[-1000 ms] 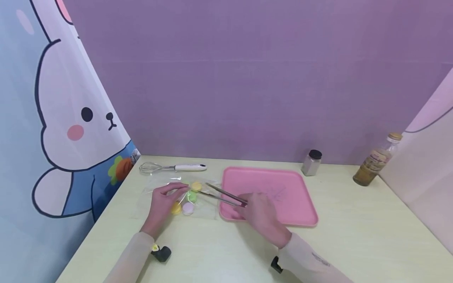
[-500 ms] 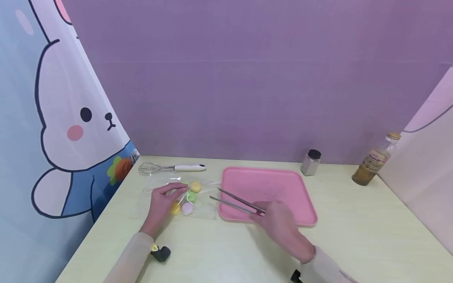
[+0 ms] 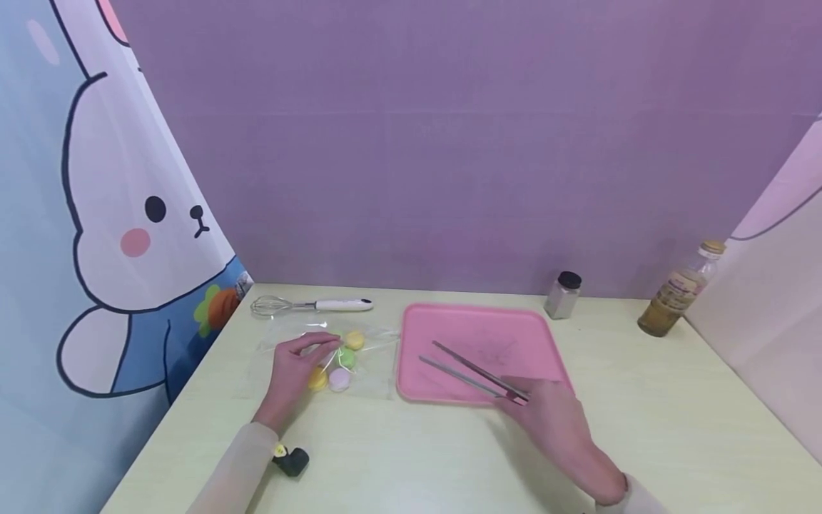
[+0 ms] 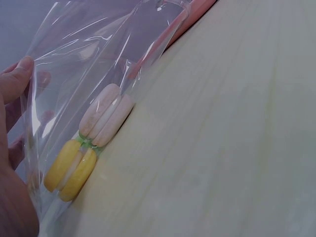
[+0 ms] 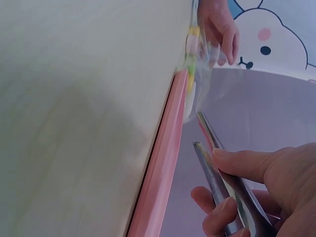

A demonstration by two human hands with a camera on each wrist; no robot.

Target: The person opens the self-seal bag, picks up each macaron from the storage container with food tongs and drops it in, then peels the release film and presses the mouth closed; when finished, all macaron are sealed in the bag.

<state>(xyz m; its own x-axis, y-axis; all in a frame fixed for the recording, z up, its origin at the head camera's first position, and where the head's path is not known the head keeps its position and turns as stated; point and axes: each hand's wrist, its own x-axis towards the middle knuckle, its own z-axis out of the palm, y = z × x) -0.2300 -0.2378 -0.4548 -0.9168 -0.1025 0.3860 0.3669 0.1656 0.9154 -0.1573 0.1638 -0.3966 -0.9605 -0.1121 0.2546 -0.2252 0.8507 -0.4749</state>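
Observation:
My left hand [image 3: 297, 368] pinches the upper film of a clear plastic bag [image 3: 375, 364] and lifts it a little. Inside the bag lie several macarons: a yellow one [image 4: 70, 170] and a pale pink one [image 4: 106, 114] near the left wrist camera, a green one [image 3: 347, 358] and a light yellow one [image 3: 354, 340] behind them. My right hand [image 3: 552, 421] holds metal tongs [image 3: 472, 371], thumb on one arm and fingers on the other. The tongs' tips stand apart with nothing between them, over the pink tray [image 3: 411, 394].
A whisk [image 3: 311, 305] with a white handle lies behind the bag. At the back right stand a small jar [image 3: 563, 296] with a black lid and a corked bottle [image 3: 681, 289] of brown contents. A purple backdrop [image 3: 475, 143] rises behind the table.
My right hand has drawn the tongs back to the right and nearer, from beside the macarons to over the tray. My left hand has stayed in place on the bag.

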